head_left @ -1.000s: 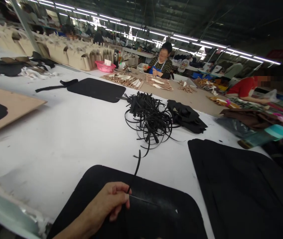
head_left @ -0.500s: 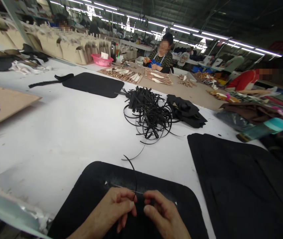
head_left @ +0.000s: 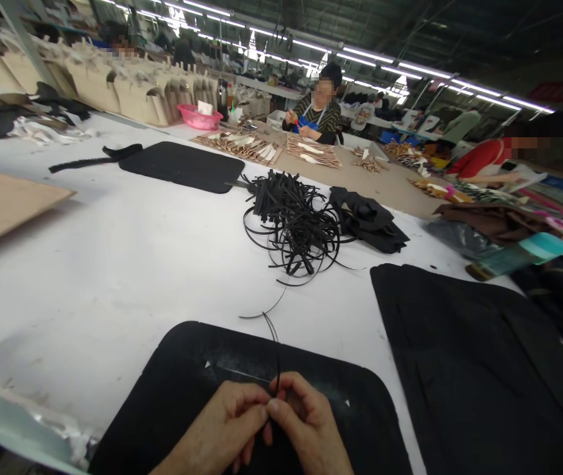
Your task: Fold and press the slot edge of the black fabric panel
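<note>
A thin black strip (head_left: 277, 353) rises from between my fingertips and curves away toward the pile. My left hand (head_left: 235, 415) pinches its lower end. Thumb to thumb with it, my right hand (head_left: 301, 415) is closed on the same strip. Both hands are over a black panel with rounded corners (head_left: 173, 376), which lies flat on the white table. Two small white triangle marks and a thin pale line show on the panel near its far edge. The strip's lower end is hidden by my fingers.
A tangled heap of black strips (head_left: 296, 224) lies ahead, beside folded black pieces (head_left: 368, 221). Large black sheets (head_left: 469, 356) are on the right, near a teal-capped bottle (head_left: 519, 256). Another black panel (head_left: 182, 165) lies farther back. A co-worker (head_left: 318, 109) sits across the table.
My right hand has moved left to meet my left hand and now grips the strip too. The strip's upper part has shifted slightly right.
</note>
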### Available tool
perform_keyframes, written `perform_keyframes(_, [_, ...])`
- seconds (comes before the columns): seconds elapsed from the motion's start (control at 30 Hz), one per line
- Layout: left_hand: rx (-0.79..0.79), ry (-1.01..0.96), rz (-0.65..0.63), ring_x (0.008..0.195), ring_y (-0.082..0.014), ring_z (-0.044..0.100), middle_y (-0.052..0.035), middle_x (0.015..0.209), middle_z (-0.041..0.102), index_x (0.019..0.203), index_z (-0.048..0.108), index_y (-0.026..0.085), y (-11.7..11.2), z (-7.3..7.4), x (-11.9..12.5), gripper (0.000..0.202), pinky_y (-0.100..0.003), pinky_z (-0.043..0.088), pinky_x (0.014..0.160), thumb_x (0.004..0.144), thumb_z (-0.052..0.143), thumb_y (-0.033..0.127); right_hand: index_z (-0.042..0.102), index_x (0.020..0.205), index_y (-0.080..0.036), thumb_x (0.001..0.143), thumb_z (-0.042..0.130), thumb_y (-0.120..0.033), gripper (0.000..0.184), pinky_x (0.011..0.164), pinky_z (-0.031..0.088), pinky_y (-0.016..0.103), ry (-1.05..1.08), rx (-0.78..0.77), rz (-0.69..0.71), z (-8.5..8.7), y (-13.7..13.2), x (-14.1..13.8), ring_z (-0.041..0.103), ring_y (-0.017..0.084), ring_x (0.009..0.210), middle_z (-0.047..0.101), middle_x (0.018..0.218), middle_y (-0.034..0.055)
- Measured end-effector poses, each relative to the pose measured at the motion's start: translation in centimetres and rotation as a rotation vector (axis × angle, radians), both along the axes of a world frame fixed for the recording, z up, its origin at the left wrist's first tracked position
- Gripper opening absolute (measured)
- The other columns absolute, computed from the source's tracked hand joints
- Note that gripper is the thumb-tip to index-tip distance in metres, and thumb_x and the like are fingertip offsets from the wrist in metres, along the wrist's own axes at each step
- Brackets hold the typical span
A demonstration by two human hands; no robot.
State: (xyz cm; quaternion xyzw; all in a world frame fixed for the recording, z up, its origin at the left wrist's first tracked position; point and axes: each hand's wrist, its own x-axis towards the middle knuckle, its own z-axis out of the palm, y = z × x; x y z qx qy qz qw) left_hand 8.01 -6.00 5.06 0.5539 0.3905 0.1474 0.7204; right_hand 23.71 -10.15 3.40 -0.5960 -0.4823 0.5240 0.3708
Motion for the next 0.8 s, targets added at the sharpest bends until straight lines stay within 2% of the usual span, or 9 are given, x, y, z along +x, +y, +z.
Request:
perform_keyframes(0.07, [0.008,0.001,-0.020,0.039,-0.0071,0.036,0.0011,0.047,0.041,0.073,0.056,0.009,-0.07,0.00,-0.04,0.039,-0.017,0.028,0.038,0.082,0.045,0.045,0.057,0.090,-0.014,0.074,0.059,-0.039,0.030,0.061,0.034,0.023,0.016,-0.020,-0.037,0.08,0.16,-0.22,0.041,0.012,0.064,0.047,0.073,0.0012])
perform_keyframes(0.13, [-0.002,-0.001,-0.018,0.039,-0.0071,0.037,0.0019,0.047,0.041,0.073,0.055,0.009,-0.09,-0.06,-0.06,0.035,-0.016,0.028,0.037,0.081,0.047,0.043,0.055,0.084,-0.014,0.073,0.058,-0.042,0.030,0.061,0.034,0.024,0.034,-0.026,-0.042,0.21,0.29,-0.40,0.040,0.013,0.064,0.045,0.071,0.0014])
perform_keyframes(0.23, [-0.022,-0.014,-0.014,0.042,-0.0066,0.038,0.0000,0.056,0.048,0.076,0.054,0.010,-0.05,-0.23,-0.08,0.032,-0.016,0.029,0.038,0.080,0.048,0.041,0.053,0.076,-0.014,0.074,0.056,-0.043,0.029,0.060,0.033,0.024,0.019,-0.023,-0.023,0.44,0.38,-0.58,0.039,0.013,0.064,0.044,0.069,0.0014])
perform_keyframes(0.37, [-0.029,-0.004,-0.019,0.044,-0.0064,0.040,-0.0026,0.066,0.053,0.078,0.054,0.009,0.02,-0.45,-0.15,0.034,-0.017,0.029,0.038,0.079,0.048,0.043,0.053,0.077,-0.014,0.075,0.056,-0.044,0.029,0.060,0.032,0.024,-0.002,-0.032,-0.019,0.39,0.39,-0.71,0.039,0.013,0.064,0.044,0.069,0.0012])
perform_keyframes(0.57, [-0.030,-0.007,-0.013,0.041,-0.0060,0.037,-0.0001,0.056,0.047,0.074,0.054,0.009,0.07,-0.57,-0.12,0.035,-0.016,0.028,0.037,0.079,0.048,0.043,0.053,0.077,-0.014,0.075,0.055,-0.041,0.027,0.061,0.033,0.024,0.004,-0.028,-0.044,0.05,0.43,-0.85,0.039,0.013,0.066,0.045,0.071,0.0017])
perform_keyframes(0.7, [-0.032,-0.004,-0.008,0.039,-0.0065,0.035,0.0018,0.047,0.040,0.072,0.055,0.009,0.26,-0.63,-0.14,0.036,-0.016,0.028,0.038,0.081,0.047,0.043,0.052,0.076,-0.014,0.075,0.057,-0.045,0.032,0.060,0.034,0.023,0.067,-0.029,-0.053,0.29,0.51,-0.90,0.039,0.013,0.066,0.045,0.070,0.0018])
perform_keyframes(0.8, [-0.045,-0.026,-0.011,0.040,-0.0064,0.036,0.0014,0.048,0.041,0.071,0.055,0.009,0.40,-0.66,-0.28,0.034,-0.015,0.028,0.038,0.082,0.045,0.040,0.051,0.078,-0.013,0.075,0.058,-0.048,0.036,0.060,0.033,0.022,0.093,-0.045,-0.053,0.40,0.58,-0.90,0.037,0.012,0.064,0.043,0.069,0.0012])
